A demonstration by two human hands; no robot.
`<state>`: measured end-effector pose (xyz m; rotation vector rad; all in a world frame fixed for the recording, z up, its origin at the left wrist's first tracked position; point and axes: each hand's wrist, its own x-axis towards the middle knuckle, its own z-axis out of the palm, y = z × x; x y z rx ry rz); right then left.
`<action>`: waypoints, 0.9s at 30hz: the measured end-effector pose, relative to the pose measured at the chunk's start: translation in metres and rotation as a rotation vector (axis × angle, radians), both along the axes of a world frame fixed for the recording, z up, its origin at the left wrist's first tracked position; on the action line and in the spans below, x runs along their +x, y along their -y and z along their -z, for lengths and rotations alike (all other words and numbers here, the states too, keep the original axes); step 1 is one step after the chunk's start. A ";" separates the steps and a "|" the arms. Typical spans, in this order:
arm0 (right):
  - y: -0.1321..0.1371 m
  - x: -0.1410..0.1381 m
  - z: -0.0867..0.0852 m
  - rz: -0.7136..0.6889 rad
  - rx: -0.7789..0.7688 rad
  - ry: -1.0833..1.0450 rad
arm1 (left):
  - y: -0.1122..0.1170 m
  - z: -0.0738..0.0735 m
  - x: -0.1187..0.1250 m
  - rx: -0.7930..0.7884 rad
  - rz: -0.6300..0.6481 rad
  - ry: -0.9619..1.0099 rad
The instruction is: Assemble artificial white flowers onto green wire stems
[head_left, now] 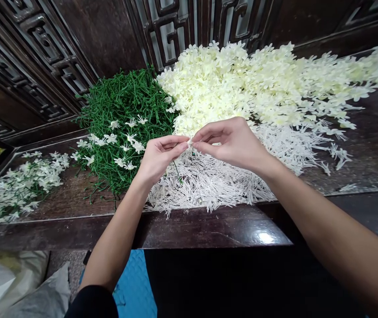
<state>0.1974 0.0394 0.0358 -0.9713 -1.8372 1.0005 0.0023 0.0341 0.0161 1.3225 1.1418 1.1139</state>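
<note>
My left hand (158, 157) and my right hand (231, 142) meet fingertip to fingertip, both closed in a pinch. Between them is a small whitish artificial flower (190, 142), mostly covered by the fingers. A thin green stem (177, 171) hangs down just below the left fingertips. Under the hands lies a heap of white stamen pieces (209, 185). Behind them spreads a large pile of cream flower heads (222, 84). Left of my left hand is a mound of green plastic stems (122, 99), with several white flowers (111, 138) lying on top.
Joined white flowers with green stems (39, 176) lie at the bench's left end. The dark wooden bench (209, 229) has a raised front edge. Carved wooden lattice (169, 35) stands behind. Pale sacks (17, 282) and a blue quilted surface (136, 282) are below.
</note>
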 end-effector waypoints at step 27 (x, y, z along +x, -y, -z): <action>-0.006 0.002 0.004 -0.104 -0.140 0.115 | 0.001 -0.001 0.001 0.189 -0.024 -0.124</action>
